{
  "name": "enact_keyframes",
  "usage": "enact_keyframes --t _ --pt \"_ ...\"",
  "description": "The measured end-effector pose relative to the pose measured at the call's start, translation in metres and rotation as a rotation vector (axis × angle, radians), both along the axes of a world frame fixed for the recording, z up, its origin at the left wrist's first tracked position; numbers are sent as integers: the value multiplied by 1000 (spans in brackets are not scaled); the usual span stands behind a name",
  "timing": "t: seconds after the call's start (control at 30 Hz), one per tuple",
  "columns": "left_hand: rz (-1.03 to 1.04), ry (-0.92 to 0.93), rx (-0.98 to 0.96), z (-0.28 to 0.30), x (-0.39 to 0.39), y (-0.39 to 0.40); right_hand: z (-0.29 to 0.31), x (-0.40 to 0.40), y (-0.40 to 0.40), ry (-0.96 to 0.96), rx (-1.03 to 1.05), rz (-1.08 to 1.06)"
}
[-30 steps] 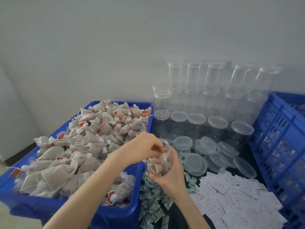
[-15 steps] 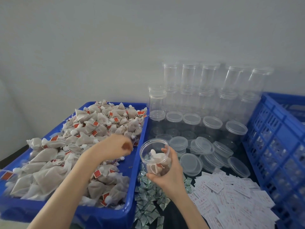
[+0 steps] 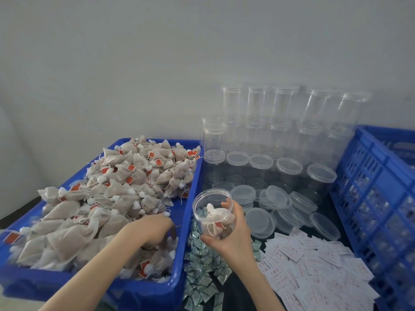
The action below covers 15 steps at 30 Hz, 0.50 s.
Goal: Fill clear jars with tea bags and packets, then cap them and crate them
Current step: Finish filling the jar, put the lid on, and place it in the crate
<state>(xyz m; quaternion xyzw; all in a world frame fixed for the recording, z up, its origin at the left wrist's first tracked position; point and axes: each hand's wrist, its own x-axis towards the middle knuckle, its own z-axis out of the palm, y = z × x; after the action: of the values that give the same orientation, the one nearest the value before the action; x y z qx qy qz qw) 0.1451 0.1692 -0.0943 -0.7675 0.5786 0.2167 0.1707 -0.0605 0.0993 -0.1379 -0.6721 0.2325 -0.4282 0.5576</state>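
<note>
My right hand grips a clear open jar, tilted toward me, with a few tea bags in it. My left hand reaches down into the blue bin of tan tea bags with red tags, fingers curled among the bags at the bin's near right corner; whether they pinch a bag is hidden. Small green-white packets lie between bin and jar. White packets are spread at the right.
Empty clear jars are stacked against the wall, with loose clear lids in front. A blue slatted crate stands at the right edge.
My left hand left the jar's mouth and moved left and down into the tea-bag bin. The jar in my right hand stayed in place.
</note>
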Motion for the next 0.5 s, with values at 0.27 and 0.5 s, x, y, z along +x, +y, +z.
enact_keyframes --t 0.27,0.5 --pt "-16 -92 -179 10 -1 0 -3 1 -1 -5 -5 -9" --pt "73 -52 -558 62 -10 3 -9 3 -2 36 27 -11"
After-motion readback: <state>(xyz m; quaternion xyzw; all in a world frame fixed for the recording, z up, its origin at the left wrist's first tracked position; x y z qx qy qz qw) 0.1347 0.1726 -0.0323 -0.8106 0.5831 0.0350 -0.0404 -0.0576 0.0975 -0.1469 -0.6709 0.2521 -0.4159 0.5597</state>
